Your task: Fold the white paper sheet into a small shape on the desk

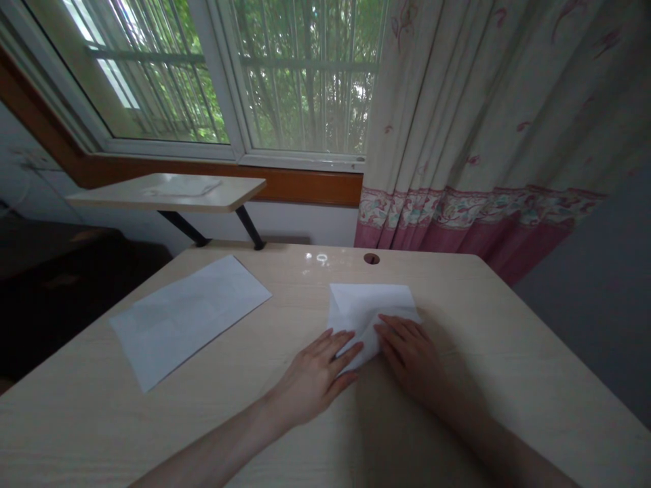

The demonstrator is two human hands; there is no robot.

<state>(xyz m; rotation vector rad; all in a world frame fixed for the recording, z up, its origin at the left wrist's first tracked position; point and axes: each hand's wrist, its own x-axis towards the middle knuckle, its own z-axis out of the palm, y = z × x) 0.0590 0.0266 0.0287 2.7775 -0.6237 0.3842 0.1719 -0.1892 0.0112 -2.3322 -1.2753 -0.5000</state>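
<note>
A folded sheet of white paper [369,301] lies on the desk in front of me, with slanting fold edges across it. On its lower left part rests my left hand [325,369], open, with the fingers spread and laid flat. My right hand [409,352] lies over the paper's lower right side, its fingers stretched out and close to one another. The fingertips of both hands face each other with a small gap of paper between them. Part of the sheet's near edge and right side is hidden under the hands.
Larger white paper sheets [190,318] lie at an angle on the left of the desk [305,440]. A raised shelf [203,193] on dark legs stands at the back left. A cable hole [371,259] is near the back edge, by the curtain [458,169] and window.
</note>
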